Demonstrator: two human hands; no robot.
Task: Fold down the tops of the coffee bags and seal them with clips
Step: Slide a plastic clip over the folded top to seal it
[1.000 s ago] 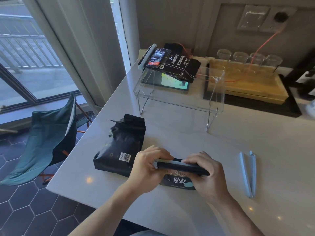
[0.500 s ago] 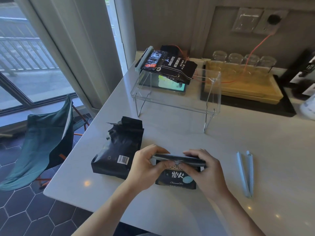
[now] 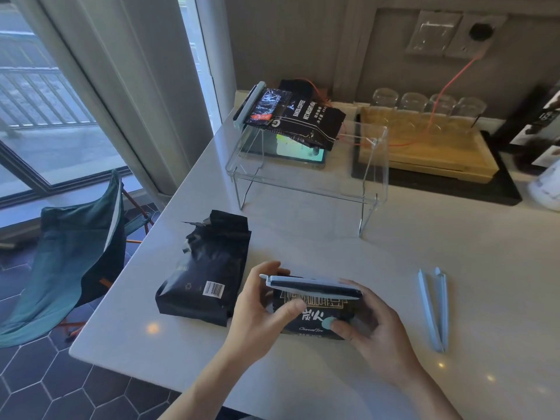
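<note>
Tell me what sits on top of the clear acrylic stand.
On the clear acrylic stand lie black coffee bags, the left one sealed with a blue clip. How many bags overlap is unclear.

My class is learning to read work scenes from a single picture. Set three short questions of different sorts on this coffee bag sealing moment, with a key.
1. True or false: the spare clip on the table lies open, to the right of both hands.
2. Multiple choice: the bag with the barcode is A) clipped, B) unclipped with a crumpled top, C) on the clear stand.
3. Fill in: the left hand and right hand hold the small bag, which has a blue ____ across its top.

Key: 1 true; 2 B; 3 clip.
</note>
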